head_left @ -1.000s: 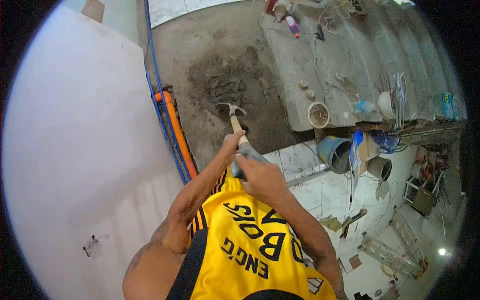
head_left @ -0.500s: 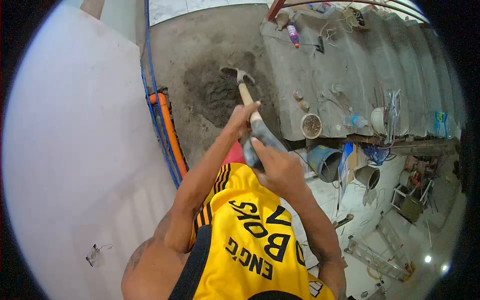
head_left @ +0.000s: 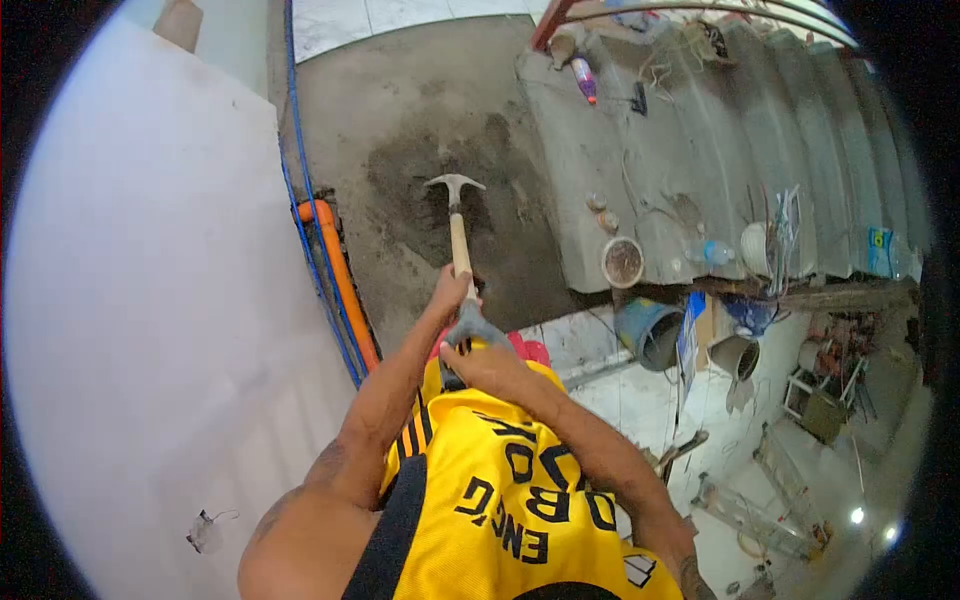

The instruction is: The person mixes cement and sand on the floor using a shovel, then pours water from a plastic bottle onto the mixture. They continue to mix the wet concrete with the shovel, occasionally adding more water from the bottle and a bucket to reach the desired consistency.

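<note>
A shovel with a pale wooden shaft and a grey D-shaped handle points away from me. Its blade is mostly buried in or coated with a dark, wet cement mix on the grey floor, leaving the shoulders showing. My left hand is wrapped round the lower shaft, just ahead of the handle. Close to my yellow jersey, my right hand is closed on the handle's grip; its fingers are partly hidden.
An orange pipe and blue tubes run along the white wall at left. Corrugated sheeting to the right carries bottles, a round tub and wires. Beyond its edge are buckets and a ladder.
Both hands have drawn the shovel back towards my body and to the left. Its shaft now stands straighter, and the blade has moved down in view.
</note>
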The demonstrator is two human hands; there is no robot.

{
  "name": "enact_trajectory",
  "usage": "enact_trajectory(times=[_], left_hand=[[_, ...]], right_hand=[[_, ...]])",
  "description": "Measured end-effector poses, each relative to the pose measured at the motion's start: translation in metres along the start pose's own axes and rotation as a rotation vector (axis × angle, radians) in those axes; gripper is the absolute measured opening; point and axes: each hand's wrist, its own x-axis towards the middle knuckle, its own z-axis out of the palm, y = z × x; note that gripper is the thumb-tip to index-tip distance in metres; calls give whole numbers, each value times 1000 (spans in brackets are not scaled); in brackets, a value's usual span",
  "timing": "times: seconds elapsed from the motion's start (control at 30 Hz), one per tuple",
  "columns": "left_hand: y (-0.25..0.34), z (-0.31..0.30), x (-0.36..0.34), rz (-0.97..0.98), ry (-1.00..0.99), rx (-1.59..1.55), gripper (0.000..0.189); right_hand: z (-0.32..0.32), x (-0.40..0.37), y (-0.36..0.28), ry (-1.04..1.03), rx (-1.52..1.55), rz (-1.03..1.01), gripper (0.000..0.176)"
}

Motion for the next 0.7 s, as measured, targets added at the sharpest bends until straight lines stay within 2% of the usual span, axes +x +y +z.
enact_trajectory(times=[0.03, 0.1, 0.2, 0.3, 0.33, 0.37, 0.43, 0.5, 0.53, 0.6, 0.63, 0.67, 0.7], left_hand=[[0, 4, -8, -67, -14, -37, 45], [12, -1, 23, -143, -59, -49, 43], [19, -1, 19, -159, -84, -114, 38], [45, -5, -29, -147, -96, -170, 30], [61, -4, -50, -139, -94, -174, 28], [58, -4, -65, -202, -123, -335, 25], [18, -1, -23, -188, -61, -196, 23], [11, -1, -4, -105, -71, -163, 22], [24, -2, -10, -36, -105, -201, 22], [43, -3, -47, -188, -112, -313, 23], [55, -4, -48, -174, -128, -360, 24], [52, -4, -60, -191, -150, -405, 24], [48, -4, -69, -208, -172, -450, 25]], right_hand=[[-35, 3, -7, -200, 84, 73, 50], [-46, 6, 6, 41, 88, -59, 37], [-56, 15, 5, -87, 118, 7, 45], [-85, -7, -31, -195, -70, -42, 54], [-91, -14, -37, -138, -55, -110, 54], [-101, -13, -42, -264, 40, -22, 55], [-87, 0, -15, -151, 18, -108, 41], [-82, 0, -13, -26, -34, -103, 45], [-79, -2, -13, 29, -53, -108, 46], [-85, -22, -35, 26, 6, -84, 49], [-106, -23, -39, 42, 4, -80, 50], [-145, -23, -61, -285, 15, 87, 54], [-135, -25, -55, -197, 21, 41, 55]])
